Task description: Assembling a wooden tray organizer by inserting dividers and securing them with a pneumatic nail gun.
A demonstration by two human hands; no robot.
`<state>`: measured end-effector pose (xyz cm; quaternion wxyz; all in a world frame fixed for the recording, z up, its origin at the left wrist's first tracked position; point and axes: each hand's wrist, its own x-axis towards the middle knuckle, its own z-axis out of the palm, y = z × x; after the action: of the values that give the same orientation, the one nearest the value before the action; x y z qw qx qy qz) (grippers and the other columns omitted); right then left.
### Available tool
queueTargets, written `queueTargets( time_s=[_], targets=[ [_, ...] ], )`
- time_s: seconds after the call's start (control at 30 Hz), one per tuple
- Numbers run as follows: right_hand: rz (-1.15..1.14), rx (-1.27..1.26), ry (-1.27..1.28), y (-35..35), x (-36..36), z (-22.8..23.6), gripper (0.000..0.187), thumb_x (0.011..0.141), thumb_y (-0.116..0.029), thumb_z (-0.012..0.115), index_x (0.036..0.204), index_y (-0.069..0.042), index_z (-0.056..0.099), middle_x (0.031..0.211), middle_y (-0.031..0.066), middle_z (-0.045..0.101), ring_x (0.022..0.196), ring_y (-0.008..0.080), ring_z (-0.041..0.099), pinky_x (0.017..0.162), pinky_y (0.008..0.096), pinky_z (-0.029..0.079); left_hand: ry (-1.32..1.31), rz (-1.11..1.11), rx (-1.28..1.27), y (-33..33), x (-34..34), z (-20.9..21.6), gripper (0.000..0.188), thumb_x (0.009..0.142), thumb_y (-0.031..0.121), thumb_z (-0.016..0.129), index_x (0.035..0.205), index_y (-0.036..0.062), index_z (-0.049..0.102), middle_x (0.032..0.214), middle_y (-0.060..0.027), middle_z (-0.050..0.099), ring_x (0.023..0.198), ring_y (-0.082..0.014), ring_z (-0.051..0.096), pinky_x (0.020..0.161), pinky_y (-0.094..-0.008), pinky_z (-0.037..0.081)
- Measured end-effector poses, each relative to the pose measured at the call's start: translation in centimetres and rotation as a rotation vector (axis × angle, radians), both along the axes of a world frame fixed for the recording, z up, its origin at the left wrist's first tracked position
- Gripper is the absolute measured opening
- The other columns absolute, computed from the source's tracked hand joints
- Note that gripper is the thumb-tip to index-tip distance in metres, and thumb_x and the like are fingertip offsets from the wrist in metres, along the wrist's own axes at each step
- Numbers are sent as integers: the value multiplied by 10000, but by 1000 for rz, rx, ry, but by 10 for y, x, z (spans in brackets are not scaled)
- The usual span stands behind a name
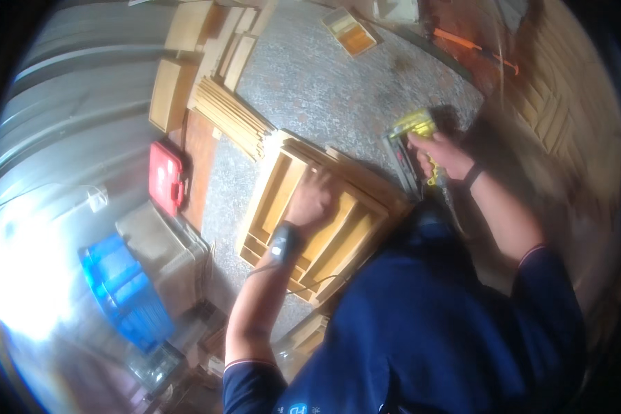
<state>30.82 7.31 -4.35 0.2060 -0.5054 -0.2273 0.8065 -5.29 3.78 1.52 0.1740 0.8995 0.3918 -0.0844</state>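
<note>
1. A wooden tray (330, 238) is lying mid-view on a grey table (290, 69), its compartments facing up.
2. The left hand (312, 200) is reaching over the tray, toward 12 o'clock, fingers bunched; whether they are gripping anything cannot be told.
3. Between the tray's 1 and 2 o'clock, the right hand (443, 153) is curling its fingers around a yellow nailer (412, 124).
4. Slats (231, 117) are lying at 11 o'clock; a blue box (125, 290) is sitting at 8.

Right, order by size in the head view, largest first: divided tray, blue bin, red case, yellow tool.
1. Divided tray
2. Blue bin
3. Red case and yellow tool: too alike to rank
</note>
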Motion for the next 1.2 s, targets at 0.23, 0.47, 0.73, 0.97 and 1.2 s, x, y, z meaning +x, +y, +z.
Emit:
queueTargets(
  time_s=[0.23, 0.47, 0.73, 0.97, 1.2],
  targets=[
    [397, 680, -1047, -17, 12, 34, 390, 1000, -366, 703, 1085, 4, 614, 983, 228, 735, 935, 397, 726, 824, 499, 573, 34, -92, 119, -19, -10, -5, 373, 928, 156, 631, 1289, 120, 717, 1423, -101, 666, 1347, -323, 602, 1179, -477, 462],
    [339, 632, -989, -46, -32, 103, 393, 968, -339, 727, 1171, -8, 666, 1110, 244, 737, 1056, 430, 698, 903, 507, 551, 34, 256, 141, -15, -120, 105, 480, 851, 58, 651, 1309, 181, 728, 1293, -74, 707, 1218, -286, 665, 1063, -429, 546],
    [611, 685, -814, -84, -99, 82, 344, 955, -356, 727, 1089, -42, 685, 966, 206, 759, 953, 430, 726, 851, 524, 565, 198, 991, 467, -71, -343, 202, 282, 983, 130, 573, 1231, 81, 698, 1113, -194, 723, 1023, -424, 704, 860, -505, 574],
    [698, 793, -690, -77, -162, 68, 323, 950, -343, 730, 1055, -38, 699, 948, 225, 752, 947, 439, 724, 851, 533, 564, 367, 1398, 340, -256, -373, 89, 319, 883, 262, 719, 798, -42, 679, 833, -311, 698, 825, -489, 711, 754, -550, 562],
    [517, 856, -787, 10, -242, 12, 251, 975, -293, 657, 972, -53, 733, 981, 232, 757, 963, 443, 724, 874, 524, 577, 59, 1689, 60, -337, -286, 14, 314, 921, 263, 697, 919, -48, 741, 893, -305, 724, 879, -486, 710, 785, -540, 551]
  ],
)
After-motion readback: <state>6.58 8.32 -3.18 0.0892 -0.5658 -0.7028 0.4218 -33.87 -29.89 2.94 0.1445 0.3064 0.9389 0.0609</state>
